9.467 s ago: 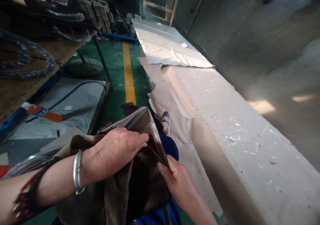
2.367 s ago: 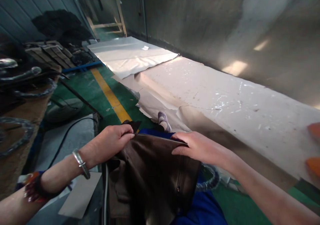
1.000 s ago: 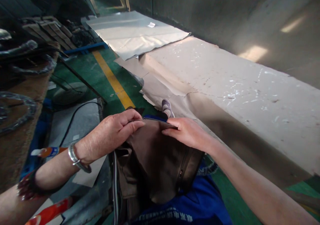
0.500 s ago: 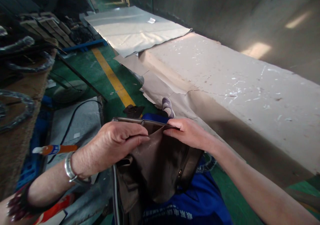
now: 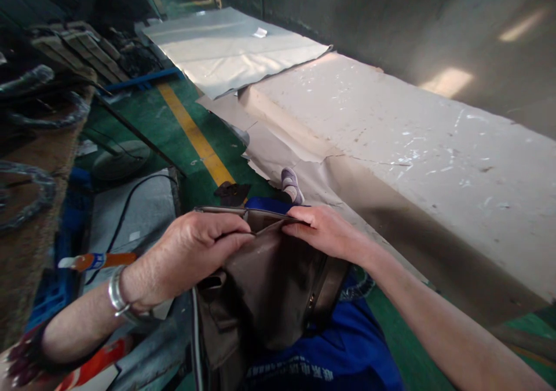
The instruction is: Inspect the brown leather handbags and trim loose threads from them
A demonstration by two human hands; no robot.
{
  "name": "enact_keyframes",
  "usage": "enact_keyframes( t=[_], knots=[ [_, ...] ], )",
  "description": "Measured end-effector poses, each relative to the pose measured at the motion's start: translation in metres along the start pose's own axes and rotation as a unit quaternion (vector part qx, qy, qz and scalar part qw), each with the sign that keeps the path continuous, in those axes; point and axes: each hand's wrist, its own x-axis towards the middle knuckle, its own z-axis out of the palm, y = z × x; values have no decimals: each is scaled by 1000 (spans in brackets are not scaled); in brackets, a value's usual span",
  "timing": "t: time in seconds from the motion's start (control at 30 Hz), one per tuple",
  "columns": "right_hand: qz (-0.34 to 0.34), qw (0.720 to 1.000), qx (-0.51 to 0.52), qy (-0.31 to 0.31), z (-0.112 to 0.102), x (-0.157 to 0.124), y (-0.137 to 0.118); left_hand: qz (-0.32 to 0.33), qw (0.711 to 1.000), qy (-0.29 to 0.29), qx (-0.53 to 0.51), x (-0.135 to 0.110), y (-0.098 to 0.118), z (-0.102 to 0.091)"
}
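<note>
A dark brown bag (image 5: 278,292) with a zip on its right part rests on my lap, over blue cloth (image 5: 347,344) with white printed characters. My left hand (image 5: 208,243), with a silver bangle on its wrist, pinches the bag's upper edge between thumb and fingers. On the right, the same edge is gripped by my right hand (image 5: 319,229), thumb below and fingers on top. Between the two hands the opening gapes slightly. What lies inside is hidden.
At right stands a long paper-covered table (image 5: 412,148), with a pale sheet (image 5: 238,49) at its far end. An orange bottle (image 5: 99,260) lies on a grey surface at left. Plastic-wrapped rings (image 5: 30,191) sit on a worn bench. A yellow line (image 5: 193,130) crosses the green floor.
My left hand has shifted slightly left along the bag's edge, so the gap between my hands is a bit wider. My right hand keeps its grip.
</note>
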Motion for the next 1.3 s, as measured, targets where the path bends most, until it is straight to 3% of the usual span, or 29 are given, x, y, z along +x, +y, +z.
enact_keyframes(
  t=[0.17, 0.27, 1.07, 1.3],
  knots=[
    [-14, 1000, 15, -6, 1, 1, -1, -106, 994, -3, 37, 9, -1, -3],
    [-13, 999, 27, -11, 2, 2, -1, -128, 991, -6, 42, 12, -1, -3],
    [14, 999, 20, -34, 4, 1, -6, -134, 988, 3, 74, 19, -5, -1],
    [12, 999, 15, -27, 4, -1, -8, -139, 987, 32, 73, 20, -4, 2]
  ],
)
